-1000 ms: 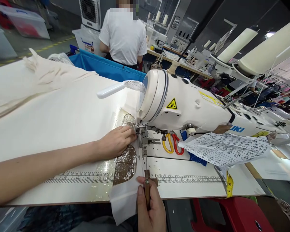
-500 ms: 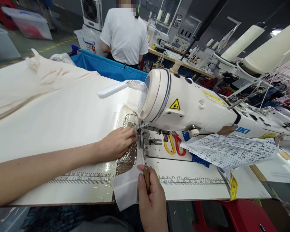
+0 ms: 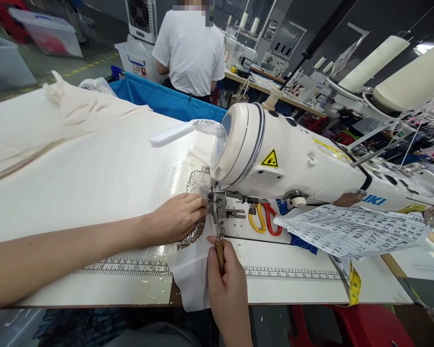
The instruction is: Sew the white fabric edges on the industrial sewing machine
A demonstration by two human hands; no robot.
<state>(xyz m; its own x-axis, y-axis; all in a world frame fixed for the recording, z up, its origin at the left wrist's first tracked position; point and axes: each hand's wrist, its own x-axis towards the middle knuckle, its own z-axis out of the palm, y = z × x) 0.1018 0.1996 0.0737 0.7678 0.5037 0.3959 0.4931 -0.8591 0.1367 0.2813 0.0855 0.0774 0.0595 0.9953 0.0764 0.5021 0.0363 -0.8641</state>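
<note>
My right hand (image 3: 228, 284) is closed around the wooden handle of an awl (image 3: 220, 254), whose thin metal shaft points up toward the presser foot (image 3: 214, 197) of the sewing machine (image 3: 267, 149). My left hand (image 3: 179, 217) lies just left of the needle area, fingers bent and pressed together on a thin white fabric piece (image 3: 191, 277). The fabric runs from beneath those fingers down past the awl to the table's front edge. My left fingertips are partly hidden, and the awl's tip is too small to make out.
Yellow-handled and red-handled scissors (image 3: 271, 219) lie right of the needle. A written sheet (image 3: 350, 231) hangs from the machine arm, with a yellow tape measure (image 3: 354, 284) below. Cream fabric (image 3: 83, 111) covers the far left table. Beyond a blue bin (image 3: 144, 96) stands a person (image 3: 190, 48).
The white fabric has shifted, with its lower end slightly higher and its upper part bunched by my left fingers. My right hand and the awl have moved slightly upward. The whole view has shifted a little.
</note>
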